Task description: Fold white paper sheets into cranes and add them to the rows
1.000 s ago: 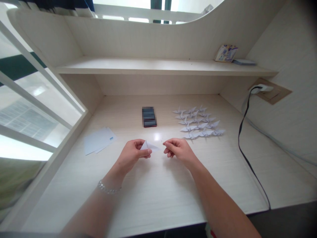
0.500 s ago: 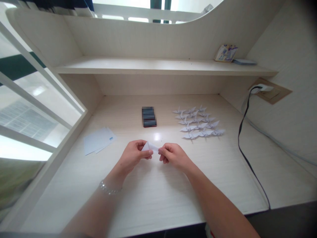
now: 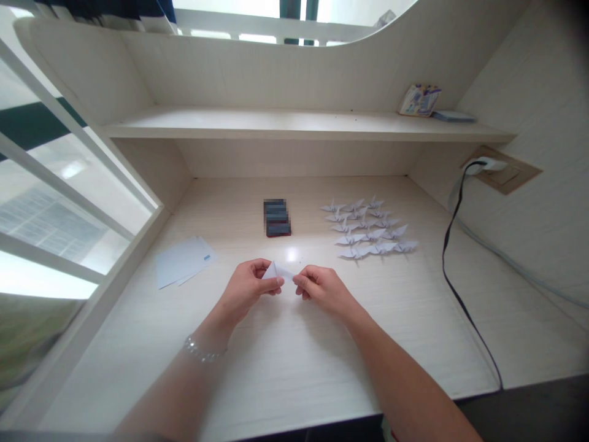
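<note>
A small white folded piece of paper (image 3: 281,271) is held just above the pale wooden desk (image 3: 285,362), near the middle of the view and between the two hands. The left hand (image 3: 247,290) is closed on its left end, with the paper pinched between thumb and forefinger. The right hand (image 3: 323,288) is closed on its right tip, which is gripped by the fingertips alone. Neither hand is released, and both are touching the paper.

The long axis of the paper runs from left to right across the body, roughly parallel to the front edge of the desk. The broader, peaked part lies at the left hand, and the piece narrows towards the right hand. More of the paper is covered by the left hand, so the larger share of the hold is judged to lie there. Only a short span of paper is left bare between the two grips. Whether the underside rests on the desk cannot be told.

A group of white folded paper cranes (image 3: 368,228) is laid out well apart, beyond the right hand. A few flat pale sheets of paper (image 3: 183,262) lie beyond the left hand, towards the window side.
</note>
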